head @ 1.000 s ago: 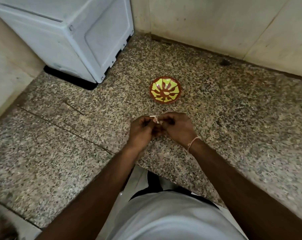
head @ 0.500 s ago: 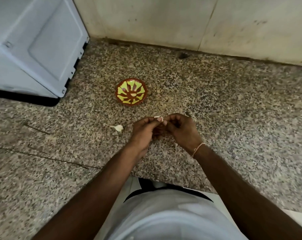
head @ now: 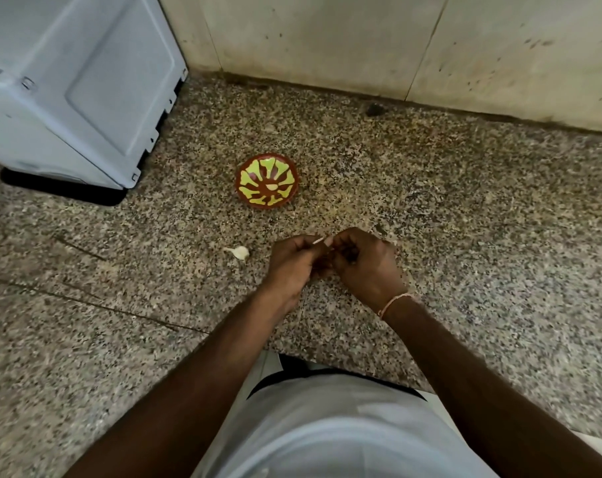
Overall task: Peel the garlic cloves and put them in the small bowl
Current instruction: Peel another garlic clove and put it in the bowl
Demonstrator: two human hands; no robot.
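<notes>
Head view: I keep left hand point(head: 292, 267) and right hand point(head: 365, 267) together, fingers point(head: 313, 244) pinching a garlic clove point(head: 322, 240) for peeling; small bowl point(head: 267, 182) sits just beyond them, spare clove point(head: 240, 252) left.

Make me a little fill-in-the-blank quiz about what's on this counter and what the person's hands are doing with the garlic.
1. The small bowl has a yellow pattern on a ____ ground.
2. A loose garlic clove lies on the speckled ____ countertop, apart from the bowl.
3. The left hand and right hand meet, pinching a pale clove ____ them.
4. A thin bracelet sits on the ____ wrist.

Missing words: red; stone; between; right
</notes>
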